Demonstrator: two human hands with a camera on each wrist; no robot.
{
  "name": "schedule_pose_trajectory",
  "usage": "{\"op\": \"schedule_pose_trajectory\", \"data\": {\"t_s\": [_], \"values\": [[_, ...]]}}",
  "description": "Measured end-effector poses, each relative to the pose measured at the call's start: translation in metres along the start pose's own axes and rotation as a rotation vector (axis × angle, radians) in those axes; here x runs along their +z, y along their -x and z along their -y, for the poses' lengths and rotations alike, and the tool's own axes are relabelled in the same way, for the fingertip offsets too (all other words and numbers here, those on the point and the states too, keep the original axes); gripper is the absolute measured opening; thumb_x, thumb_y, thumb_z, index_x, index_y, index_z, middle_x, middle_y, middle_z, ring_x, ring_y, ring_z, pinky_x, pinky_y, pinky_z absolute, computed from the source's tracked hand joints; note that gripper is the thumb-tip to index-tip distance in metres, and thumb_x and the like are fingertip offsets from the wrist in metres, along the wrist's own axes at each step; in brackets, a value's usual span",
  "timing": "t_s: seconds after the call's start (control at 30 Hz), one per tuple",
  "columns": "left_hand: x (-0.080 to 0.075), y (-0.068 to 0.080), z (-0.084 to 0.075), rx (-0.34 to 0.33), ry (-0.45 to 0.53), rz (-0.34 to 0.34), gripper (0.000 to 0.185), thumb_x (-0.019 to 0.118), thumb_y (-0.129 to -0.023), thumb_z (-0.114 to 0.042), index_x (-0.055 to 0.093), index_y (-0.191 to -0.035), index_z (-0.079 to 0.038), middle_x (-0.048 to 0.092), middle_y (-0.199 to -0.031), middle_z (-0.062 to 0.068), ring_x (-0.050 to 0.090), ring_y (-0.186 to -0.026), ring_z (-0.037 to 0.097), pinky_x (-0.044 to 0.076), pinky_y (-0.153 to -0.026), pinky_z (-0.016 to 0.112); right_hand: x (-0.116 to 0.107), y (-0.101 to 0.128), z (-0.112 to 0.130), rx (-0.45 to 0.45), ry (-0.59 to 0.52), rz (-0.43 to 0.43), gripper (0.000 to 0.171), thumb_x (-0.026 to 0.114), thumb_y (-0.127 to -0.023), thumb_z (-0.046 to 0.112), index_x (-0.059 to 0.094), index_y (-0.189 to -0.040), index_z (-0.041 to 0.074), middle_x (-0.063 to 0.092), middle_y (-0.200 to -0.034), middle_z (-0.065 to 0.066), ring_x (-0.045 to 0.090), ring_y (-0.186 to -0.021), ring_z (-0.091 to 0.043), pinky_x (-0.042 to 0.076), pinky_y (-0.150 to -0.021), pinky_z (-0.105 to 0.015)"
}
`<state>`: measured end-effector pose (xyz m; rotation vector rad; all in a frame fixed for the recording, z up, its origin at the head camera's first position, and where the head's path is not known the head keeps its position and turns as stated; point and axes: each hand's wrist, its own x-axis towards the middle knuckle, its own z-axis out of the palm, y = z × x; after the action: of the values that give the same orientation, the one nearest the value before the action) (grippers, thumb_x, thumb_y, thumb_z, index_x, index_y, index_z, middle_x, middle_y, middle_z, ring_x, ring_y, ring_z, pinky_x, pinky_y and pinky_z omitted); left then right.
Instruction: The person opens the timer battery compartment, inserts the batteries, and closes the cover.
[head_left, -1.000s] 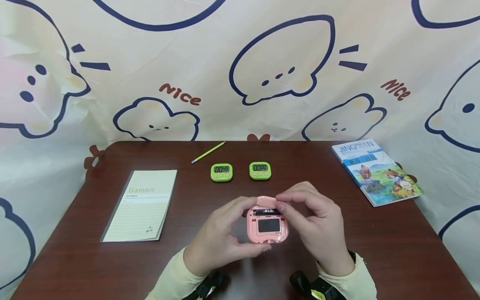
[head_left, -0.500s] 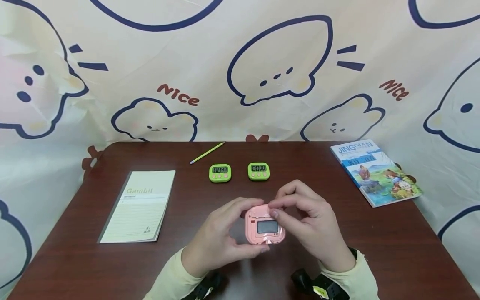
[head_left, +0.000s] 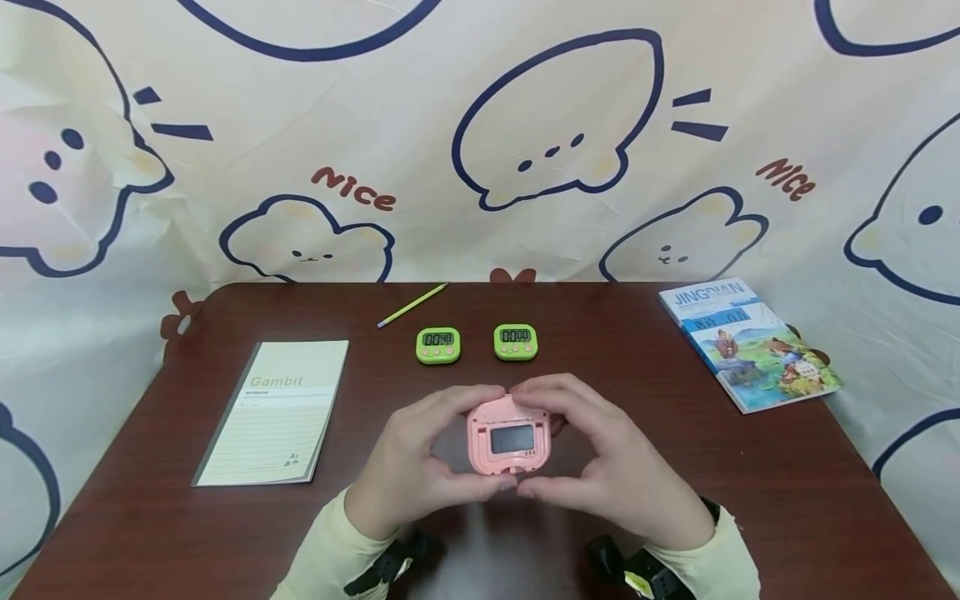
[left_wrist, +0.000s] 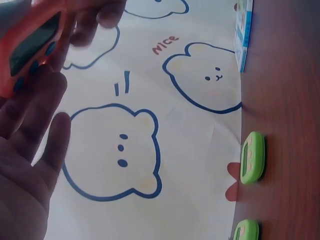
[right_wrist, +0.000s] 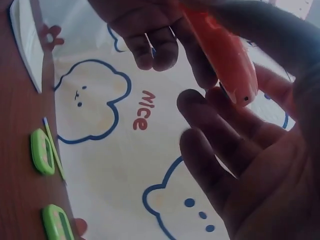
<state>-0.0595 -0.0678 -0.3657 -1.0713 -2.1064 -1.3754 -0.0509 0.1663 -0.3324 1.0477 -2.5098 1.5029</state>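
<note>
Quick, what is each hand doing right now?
Left hand: fingers curled round the pink timer, holding its left side.
Right hand: holding the same pink timer from the right side.

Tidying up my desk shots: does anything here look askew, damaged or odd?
Only small things stand out. The book lies at an angle with its far corner past the table edge, and the pencil lies diagonally. The notebook and two green timers look tidy; nothing looks spilled or damaged.
</note>
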Motion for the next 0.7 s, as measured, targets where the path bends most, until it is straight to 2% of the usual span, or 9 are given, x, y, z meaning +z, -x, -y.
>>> {"op": "schedule_pose_trajectory", "data": {"t_s": [0.13, 0.2, 0.4, 0.7], "values": [[-0.0027, 0.0014, 0.0025, -0.009, -0.014, -0.016, 0.072, 0.095, -0.067, -0.028, 0.063, -0.130, -0.011, 0.070, -0.119, 0.003, 0.066, -0.105, 0.016, 0.054, -0.091, 0.027, 0.0018, -0.0002, 0.0023, -0.062, 0.138, -0.010, 0.079, 0.092, -0.072, 0.011, 0.052, -0.141, 0.019, 0.056, -0.137, 0.005, 0.055, -0.110, -0.010, 0.055, -0.083, -0.026], [-0.0032, 0.0014, 0.0032, 0.005, -0.025, -0.018, 0.073, 0.095, -0.066, -0.030, 0.064, -0.130, -0.011, 0.071, -0.119, 0.002, 0.066, -0.104, 0.016, 0.054, -0.089, 0.027, 0.0024, -0.0001, 0.0027, -0.083, 0.168, -0.027, 0.079, 0.091, -0.072, 0.008, 0.053, -0.140, 0.018, 0.057, -0.137, 0.003, 0.056, -0.108, -0.010, 0.055, -0.081, -0.026], [-0.0049, -0.0017, 0.0047, 0.109, -0.096, -0.028, 0.072, 0.092, -0.071, -0.038, 0.065, -0.129, -0.007, 0.072, -0.117, 0.002, 0.067, -0.097, 0.014, 0.052, -0.084, 0.031, 0.0014, -0.0009, 0.0015, -0.065, 0.154, -0.045, 0.075, 0.092, -0.070, 0.008, 0.058, -0.136, 0.020, 0.059, -0.134, 0.006, 0.057, -0.107, -0.009, 0.055, -0.079, -0.024], [-0.0067, -0.0022, 0.0057, 0.102, -0.144, -0.012, 0.073, 0.092, -0.070, -0.044, 0.067, -0.129, -0.008, 0.073, -0.117, 0.002, 0.066, -0.093, 0.011, 0.051, -0.081, 0.029, 0.0024, -0.0017, -0.0032, -0.092, 0.115, -0.046, 0.071, 0.091, -0.071, 0.007, 0.060, -0.133, 0.020, 0.060, -0.132, 0.003, 0.058, -0.106, -0.011, 0.055, -0.077, -0.026]]}}
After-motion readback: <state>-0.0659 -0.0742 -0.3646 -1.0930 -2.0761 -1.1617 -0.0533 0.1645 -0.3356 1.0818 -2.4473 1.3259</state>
